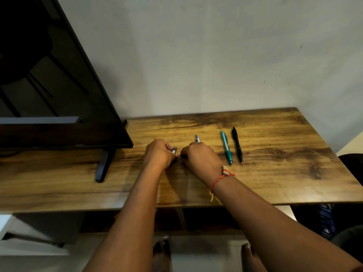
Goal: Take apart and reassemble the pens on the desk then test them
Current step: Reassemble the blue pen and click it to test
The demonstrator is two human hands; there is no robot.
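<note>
2 pens, a teal pen (226,147) and a black pen (237,146), lie whole on the counter (275,134), while the left hand (159,154) grips a grey pen part (174,150) and the right hand (200,158) curls round something hidden, so disassembly seems barely begun.

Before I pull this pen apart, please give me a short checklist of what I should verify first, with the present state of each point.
1. The left grip holds the grey pen part in curled fingers: ok.
2. The right grip has the other end of that pen: cannot tell, the hand hides it.
3. The silver pen tip beyond the right grip lies free and is not held: cannot tell.
4. The teal pen and the black pen lie to the right, apart from both grips: ok.
5. Both grips work above the desk, inside its front edge: ok.
</note>
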